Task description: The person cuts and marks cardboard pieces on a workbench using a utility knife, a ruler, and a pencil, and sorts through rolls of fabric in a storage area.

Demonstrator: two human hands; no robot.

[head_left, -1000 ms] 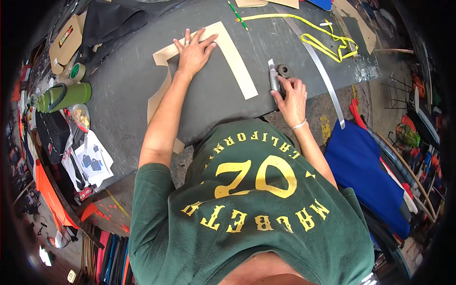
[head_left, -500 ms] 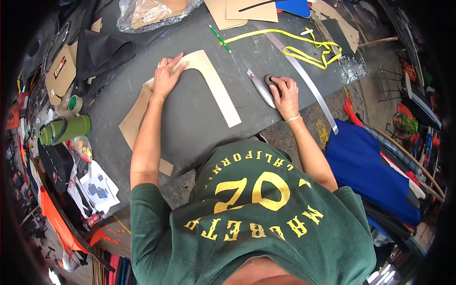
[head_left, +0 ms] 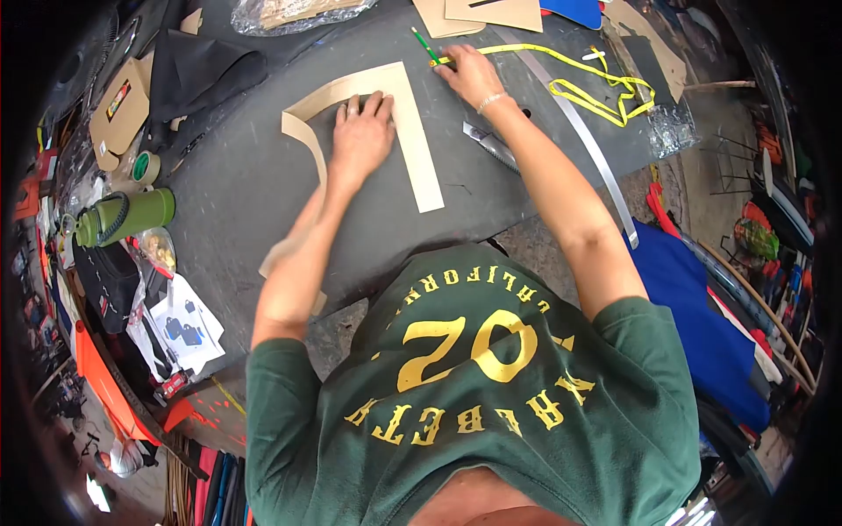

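Observation:
My left hand (head_left: 364, 133) lies with spread fingers on the inner edge of a curved, pale cardboard piece (head_left: 416, 149) and on the dark tabletop. The left part of that piece bends up and passes along my left forearm. Farther forward, my right hand (head_left: 471, 77) has its fingers curled at the near end of a green pencil (head_left: 422, 39), beside the end of a yellow measuring tape (head_left: 561, 61). Under my right forearm lies a silver utility knife (head_left: 491, 145), partly covered. A small dark object (head_left: 526, 113) shows just beyond the forearm.
A long metal ruler (head_left: 583, 140) lies to the right. Brown cardboard sheets (head_left: 495, 13) and a plastic-wrapped stack (head_left: 298, 10) are at the far edge. Black fabric (head_left: 210, 74), a green bottle (head_left: 132, 216) and a tape roll (head_left: 145, 167) stand on the left.
My right hand has left the dark object by the utility knife and reached forward to the pencil. My left hand has moved right along the cardboard, whose left part now bends up.

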